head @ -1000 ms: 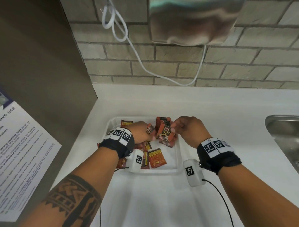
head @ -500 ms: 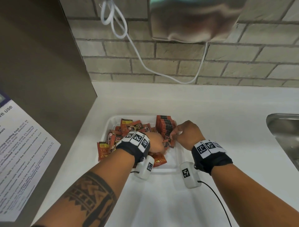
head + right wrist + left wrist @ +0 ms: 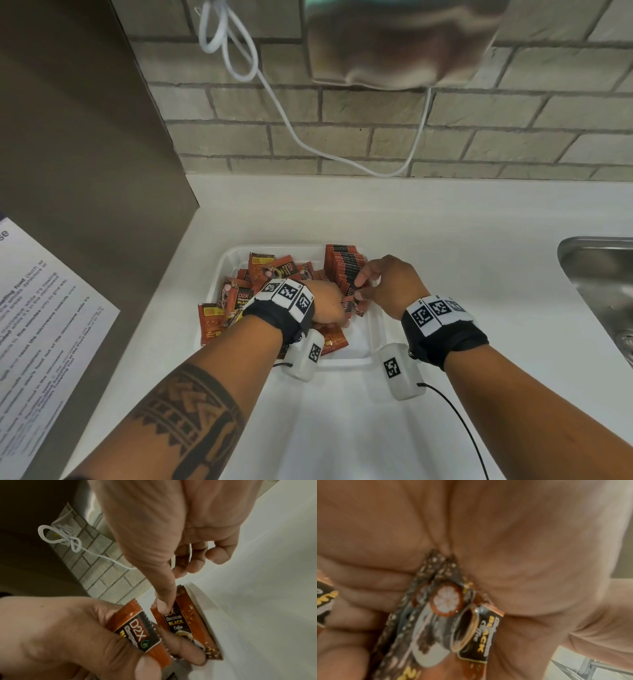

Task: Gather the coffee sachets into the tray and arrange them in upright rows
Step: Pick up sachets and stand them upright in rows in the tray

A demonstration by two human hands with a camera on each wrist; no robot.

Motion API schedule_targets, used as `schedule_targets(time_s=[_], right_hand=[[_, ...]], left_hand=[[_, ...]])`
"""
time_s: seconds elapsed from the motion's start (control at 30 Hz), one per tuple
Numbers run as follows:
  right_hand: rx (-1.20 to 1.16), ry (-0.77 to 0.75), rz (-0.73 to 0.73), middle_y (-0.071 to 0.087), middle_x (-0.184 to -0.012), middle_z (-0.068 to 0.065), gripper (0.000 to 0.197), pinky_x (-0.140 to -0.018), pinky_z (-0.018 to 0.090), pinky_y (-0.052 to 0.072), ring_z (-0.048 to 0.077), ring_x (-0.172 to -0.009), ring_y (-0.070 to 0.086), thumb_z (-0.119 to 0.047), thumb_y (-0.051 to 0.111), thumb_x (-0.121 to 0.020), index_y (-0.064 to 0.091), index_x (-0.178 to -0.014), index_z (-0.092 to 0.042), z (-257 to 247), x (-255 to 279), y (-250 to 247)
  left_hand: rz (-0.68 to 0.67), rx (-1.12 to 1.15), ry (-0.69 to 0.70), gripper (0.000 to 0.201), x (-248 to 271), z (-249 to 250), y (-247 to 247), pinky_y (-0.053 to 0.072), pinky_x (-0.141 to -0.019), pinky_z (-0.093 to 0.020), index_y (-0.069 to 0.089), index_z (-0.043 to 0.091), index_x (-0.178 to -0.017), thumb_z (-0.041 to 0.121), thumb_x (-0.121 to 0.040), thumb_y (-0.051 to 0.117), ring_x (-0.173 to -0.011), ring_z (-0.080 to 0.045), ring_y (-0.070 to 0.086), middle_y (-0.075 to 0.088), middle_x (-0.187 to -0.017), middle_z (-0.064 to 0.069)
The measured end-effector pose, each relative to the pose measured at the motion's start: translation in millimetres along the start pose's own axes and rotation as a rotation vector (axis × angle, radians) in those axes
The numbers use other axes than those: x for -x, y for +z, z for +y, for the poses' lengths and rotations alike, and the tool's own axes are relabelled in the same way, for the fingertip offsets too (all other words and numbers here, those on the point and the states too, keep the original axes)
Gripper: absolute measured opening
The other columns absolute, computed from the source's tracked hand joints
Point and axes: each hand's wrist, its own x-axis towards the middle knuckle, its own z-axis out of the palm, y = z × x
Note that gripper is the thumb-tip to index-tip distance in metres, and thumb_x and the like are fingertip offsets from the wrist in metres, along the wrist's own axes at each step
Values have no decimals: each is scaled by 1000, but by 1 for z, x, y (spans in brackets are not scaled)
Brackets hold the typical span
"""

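A white tray (image 3: 342, 360) sits on the counter. Orange-brown coffee sachets stand in an upright row (image 3: 343, 265) along its back right side, and a loose pile (image 3: 270, 274) fills its left half. One sachet (image 3: 209, 323) lies outside the tray's left rim. My right hand (image 3: 363, 286) is at the near end of the row; its thumb (image 3: 164, 601) presses the face of the front sachet (image 3: 188, 626), with the fingers curled behind. Just left of it, my left hand (image 3: 342, 308) grips a few sachets (image 3: 447, 608), the top one (image 3: 137, 626) facing the row.
A brick wall with a hanging white cable (image 3: 281, 102) backs the counter. A steel sink (image 3: 603, 274) lies at the right, and a dark panel with a printed notice (image 3: 44, 325) at the left. Bare white counter (image 3: 342, 428) stretches in front of the tray.
My right hand brought its sachet down onto the near end of the upright row. My left hand moved right across the tray to beside it, holding sachets.
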Motion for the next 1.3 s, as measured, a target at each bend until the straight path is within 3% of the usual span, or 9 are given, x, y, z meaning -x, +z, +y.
schedule_targets(time_s=[0.17, 0.43, 0.57, 0.7, 0.8, 0.93, 1.07, 1.17, 1.3], right_hand=[[-9, -13, 13, 52, -80, -14, 15, -56, 12, 33, 4, -73, 51, -18, 79, -81, 72, -94, -21, 0, 0, -1], [-48, -68, 66, 58, -84, -8, 8, -61, 11, 39, 10, -79, 58, -19, 75, -83, 72, -90, -22, 1, 3, -1], [-131, -127, 36, 67, -88, -13, 8, -59, 7, 37, -4, -70, 57, -31, 75, -85, 71, -90, -27, 2, 8, -5], [-257, -123, 34, 71, -89, -8, 10, -72, 15, 45, 7, -85, 65, -27, 75, -85, 67, -88, -31, 0, 9, -5], [-316, -106, 60, 72, -88, -5, 12, -76, 23, 51, 12, -85, 66, -24, 76, -84, 67, -84, -32, -4, 8, -8], [-281, -98, 136, 70, -85, -8, 8, -69, 17, 47, 7, -80, 63, -22, 77, -84, 70, -84, -26, -3, 10, -11], [-91, -63, 131, 61, -78, -20, 2, -58, 3, 36, 4, -76, 58, -19, 71, -88, 71, -87, -21, 2, 8, -8], [66, -19, 75, 51, -80, -17, 2, -63, 13, 38, 10, -84, 55, -22, 71, -86, 73, -87, -21, 4, 7, -2], [196, 33, 53, 60, -101, 0, 4, -88, 32, 49, 21, -102, 56, -30, 70, -82, 69, -78, -30, 3, 1, 12]], left_hand=[[-2, 14, -10, 38, 1, -2, 0, 49, -72, -29, 72, 10, -107, 43, -93, 62, -80, -19, 62, 71, -96, -4], [-19, 112, 1, 22, 11, -5, -5, 49, -68, -30, 73, 4, -95, 23, -90, 63, -68, -20, 58, 67, -79, -8], [-46, 656, 85, 26, 14, -21, -7, 58, -92, -41, 67, -6, -116, 5, -92, 68, -87, -27, 72, 73, -101, -21], [33, 995, 206, 27, 23, -27, -9, 61, -83, -30, 66, -4, -117, 3, -91, 70, -96, -21, 74, 75, -106, -16], [134, 869, 218, 25, 26, -29, -9, 59, -71, -20, 69, -1, -110, 14, -90, 75, -79, -11, 75, 77, -95, -8], [231, 586, 100, 37, 20, -39, -6, 61, -83, -36, 72, 12, -104, 44, -87, 75, -77, -19, 76, 78, -87, -4], [262, 256, -65, 44, 29, -39, -10, 55, -58, -24, 70, 9, -103, 51, -89, 68, -62, -18, 67, 75, -83, -8], [226, 60, -50, 42, 31, -29, -10, 46, -56, -23, 65, 8, -111, 46, -95, 61, -70, -16, 58, 64, -85, -4], [84, 87, -8, 39, 22, -9, 0, 53, -65, -28, 71, 8, -105, 44, -92, 64, -69, -20, 64, 73, -89, -9]])
